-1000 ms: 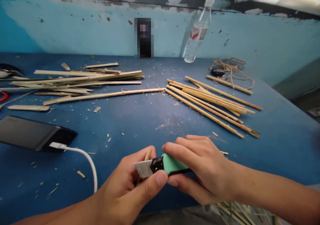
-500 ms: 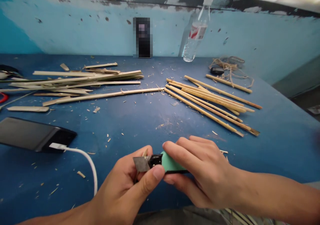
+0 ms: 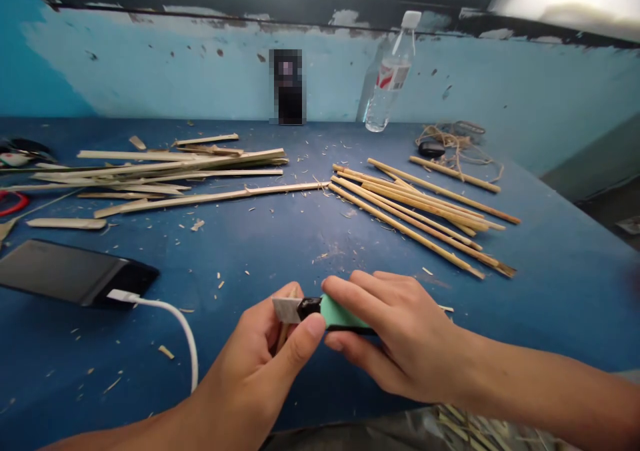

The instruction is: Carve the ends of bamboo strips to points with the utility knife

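Note:
My right hand (image 3: 395, 331) is closed around the green and black handle of a utility knife (image 3: 345, 314), whose short wide blade points left. In my left hand (image 3: 265, 357) is a thin wooden stick (image 3: 283, 336), gripped in the curled fingers and mostly hidden by them. The blade lies across the stick near its upper end. My left thumb rests against the black front of the knife. Beyond my hands, several rounded sticks (image 3: 415, 204) lie in a loose bundle on the right, and flat split strips (image 3: 200, 164) lie in a pile on the left.
A black device (image 3: 75, 271) with a white cable (image 3: 185, 331) lies at left. A water bottle (image 3: 390, 81) and a blurred-out dark upright object (image 3: 289, 87) stand by the wall. Twine (image 3: 457, 141) lies at back right. Shavings dot the blue table (image 3: 280, 237); red scissor-like handles (image 3: 14, 203) show far left.
The camera view has tilted up slightly, so table items sit lower in the picture. Both hands and the knife have shifted a little, and the blade's angle on the stick has turned slightly.

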The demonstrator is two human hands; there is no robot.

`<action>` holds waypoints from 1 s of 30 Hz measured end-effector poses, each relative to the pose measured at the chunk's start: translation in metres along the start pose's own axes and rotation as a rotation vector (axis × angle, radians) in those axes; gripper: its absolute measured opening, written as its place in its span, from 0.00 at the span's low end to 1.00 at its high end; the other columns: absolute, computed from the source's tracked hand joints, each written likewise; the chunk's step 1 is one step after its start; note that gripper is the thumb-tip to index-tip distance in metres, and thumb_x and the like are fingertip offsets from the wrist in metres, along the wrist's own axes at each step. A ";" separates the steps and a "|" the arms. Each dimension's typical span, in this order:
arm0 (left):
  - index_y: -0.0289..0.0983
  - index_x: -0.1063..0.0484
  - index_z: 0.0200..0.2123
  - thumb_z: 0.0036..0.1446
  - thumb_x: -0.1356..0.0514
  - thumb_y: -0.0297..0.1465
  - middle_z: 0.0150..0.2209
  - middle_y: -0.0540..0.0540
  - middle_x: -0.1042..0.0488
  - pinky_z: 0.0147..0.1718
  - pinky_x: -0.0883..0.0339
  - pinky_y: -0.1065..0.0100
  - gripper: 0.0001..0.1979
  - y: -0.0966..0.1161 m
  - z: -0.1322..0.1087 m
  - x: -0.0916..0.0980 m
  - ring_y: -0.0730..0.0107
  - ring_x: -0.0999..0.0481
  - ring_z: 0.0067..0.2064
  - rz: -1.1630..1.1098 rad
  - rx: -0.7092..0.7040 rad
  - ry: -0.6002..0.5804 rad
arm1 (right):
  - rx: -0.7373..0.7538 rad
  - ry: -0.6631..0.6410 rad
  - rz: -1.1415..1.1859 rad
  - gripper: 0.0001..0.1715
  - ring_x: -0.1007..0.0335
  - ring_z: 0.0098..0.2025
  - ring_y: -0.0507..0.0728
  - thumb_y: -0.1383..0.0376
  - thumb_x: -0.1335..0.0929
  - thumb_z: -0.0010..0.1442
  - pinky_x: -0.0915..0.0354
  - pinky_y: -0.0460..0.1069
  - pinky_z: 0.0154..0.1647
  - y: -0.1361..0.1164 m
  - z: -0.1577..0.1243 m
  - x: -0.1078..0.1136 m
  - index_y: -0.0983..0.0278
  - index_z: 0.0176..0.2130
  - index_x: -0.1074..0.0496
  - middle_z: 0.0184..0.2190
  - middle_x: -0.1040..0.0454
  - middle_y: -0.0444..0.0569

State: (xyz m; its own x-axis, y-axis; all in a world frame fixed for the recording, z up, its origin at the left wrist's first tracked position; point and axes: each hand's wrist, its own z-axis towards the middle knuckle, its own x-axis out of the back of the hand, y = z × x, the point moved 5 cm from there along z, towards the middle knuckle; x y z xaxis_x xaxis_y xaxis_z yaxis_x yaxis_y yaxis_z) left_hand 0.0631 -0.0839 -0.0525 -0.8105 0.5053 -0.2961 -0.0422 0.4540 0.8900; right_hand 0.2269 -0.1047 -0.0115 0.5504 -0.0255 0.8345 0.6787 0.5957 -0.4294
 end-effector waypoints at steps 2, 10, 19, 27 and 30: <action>0.42 0.35 0.35 0.69 0.40 0.47 0.20 0.60 0.51 0.16 0.57 0.75 0.16 0.003 0.000 -0.003 0.78 0.55 0.19 0.068 0.010 -0.029 | 0.005 -0.025 0.037 0.17 0.39 0.29 0.54 0.54 0.40 0.75 0.45 0.51 0.30 0.002 0.001 -0.001 0.63 0.54 0.35 0.32 0.31 0.43; 0.42 0.37 0.33 0.62 0.36 0.53 0.21 0.60 0.55 0.18 0.65 0.73 0.22 0.004 -0.011 -0.007 0.79 0.59 0.20 0.092 0.100 0.006 | 0.086 0.043 0.008 0.20 0.34 0.30 0.54 0.51 0.40 0.75 0.43 0.50 0.30 0.003 -0.002 0.003 0.62 0.55 0.36 0.35 0.26 0.45; 0.40 0.38 0.29 0.65 0.37 0.47 0.20 0.58 0.49 0.18 0.60 0.71 0.21 0.008 -0.011 -0.006 0.78 0.53 0.20 0.139 -0.029 0.016 | 0.121 0.038 -0.004 0.22 0.34 0.29 0.54 0.51 0.42 0.76 0.42 0.50 0.30 0.000 -0.002 0.005 0.63 0.56 0.36 0.33 0.27 0.44; 0.42 0.34 0.34 0.69 0.39 0.44 0.19 0.60 0.52 0.14 0.62 0.73 0.15 -0.005 -0.011 -0.004 0.80 0.57 0.17 0.033 -0.041 -0.041 | 0.123 0.105 -0.071 0.22 0.40 0.27 0.54 0.51 0.41 0.76 0.43 0.51 0.29 -0.006 -0.002 0.003 0.65 0.55 0.35 0.30 0.32 0.43; 0.41 0.35 0.32 0.67 0.39 0.48 0.19 0.60 0.52 0.14 0.61 0.75 0.19 -0.003 -0.008 -0.004 0.80 0.57 0.17 0.018 -0.003 -0.039 | 0.086 0.119 -0.087 0.21 0.41 0.27 0.54 0.52 0.40 0.75 0.44 0.51 0.29 -0.006 -0.002 0.002 0.65 0.56 0.35 0.31 0.31 0.43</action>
State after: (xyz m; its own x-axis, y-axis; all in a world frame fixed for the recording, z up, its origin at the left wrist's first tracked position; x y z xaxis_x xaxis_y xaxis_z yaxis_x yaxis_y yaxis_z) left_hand 0.0621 -0.0931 -0.0518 -0.7878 0.5415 -0.2935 -0.0296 0.4427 0.8962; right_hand 0.2253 -0.1102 -0.0083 0.5487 -0.1717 0.8182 0.6851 0.6532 -0.3224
